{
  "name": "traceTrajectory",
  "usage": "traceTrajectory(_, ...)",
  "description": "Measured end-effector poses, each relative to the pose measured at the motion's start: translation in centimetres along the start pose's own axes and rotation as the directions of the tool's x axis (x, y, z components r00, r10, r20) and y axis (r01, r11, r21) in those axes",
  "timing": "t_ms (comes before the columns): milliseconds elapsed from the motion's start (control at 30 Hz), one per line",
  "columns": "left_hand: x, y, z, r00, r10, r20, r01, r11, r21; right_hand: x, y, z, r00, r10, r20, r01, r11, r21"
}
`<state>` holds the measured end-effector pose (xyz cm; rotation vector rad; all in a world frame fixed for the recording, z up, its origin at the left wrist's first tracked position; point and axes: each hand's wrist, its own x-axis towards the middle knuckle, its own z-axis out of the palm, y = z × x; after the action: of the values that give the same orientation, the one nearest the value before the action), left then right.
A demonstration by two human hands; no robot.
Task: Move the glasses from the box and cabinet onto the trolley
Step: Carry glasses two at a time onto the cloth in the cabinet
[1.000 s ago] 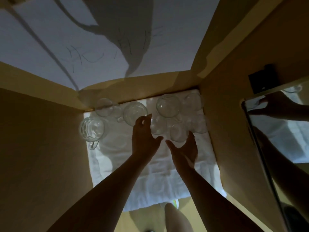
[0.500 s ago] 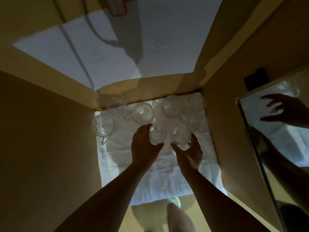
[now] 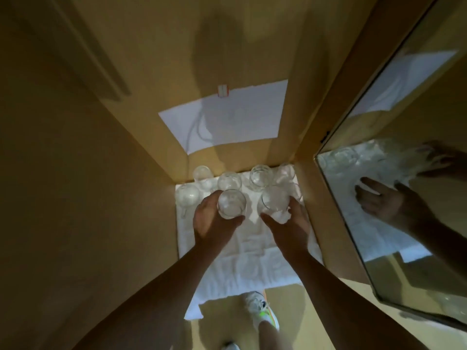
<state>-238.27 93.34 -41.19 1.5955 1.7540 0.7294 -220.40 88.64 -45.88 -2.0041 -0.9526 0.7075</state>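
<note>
I look down into a wooden cabinet whose shelf carries a white cloth (image 3: 247,256). My left hand (image 3: 212,221) grips a clear glass (image 3: 231,203) raised off the cloth. My right hand (image 3: 288,223) holds a second clear glass (image 3: 274,199) beside it. Behind them several more glasses stand along the back: a handled mug (image 3: 188,195) at the left, a round glass (image 3: 229,181), a taller one (image 3: 261,176) and others near the back right corner (image 3: 286,173). The trolley is out of view.
Cabinet walls close in on the left (image 3: 88,198) and right (image 3: 318,122). A white paper sheet (image 3: 227,120) is stuck on the back panel. A mirrored door (image 3: 394,210) at the right reflects my hands. My shoe (image 3: 260,308) shows on the floor below.
Both hands closed on a glass each and lifted them toward me. The camera has tilted, so the shelf now sits lower and farther in the picture.
</note>
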Motion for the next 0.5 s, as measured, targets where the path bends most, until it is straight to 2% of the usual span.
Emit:
traceTrajectory(100,-0.6,3.4,-3.3,0.998,-0.049,-0.035,0.045,0.994,-0.099,-1.0,-3.7,-2.2,0.997,-0.076,0.000,0.076,0.994,0.076)
traceTrajectory(267,-1.5,9.5,-8.4,0.983,-0.040,-0.180,-0.012,0.960,-0.279,-2.7,-11.0,-6.1,0.978,-0.201,-0.056,0.207,0.966,0.156)
traceTrajectory(400,-2.4,14.1,-12.4,0.984,-0.036,-0.173,-0.030,0.932,-0.362,-3.5,-16.5,-9.5,0.951,-0.301,-0.069,0.309,0.928,0.206)
traceTrajectory(500,-3.2,17.1,-15.6,0.983,-0.033,-0.180,-0.062,0.866,-0.496,-4.7,-20.9,-11.7,0.923,-0.367,-0.116,0.385,0.877,0.287)
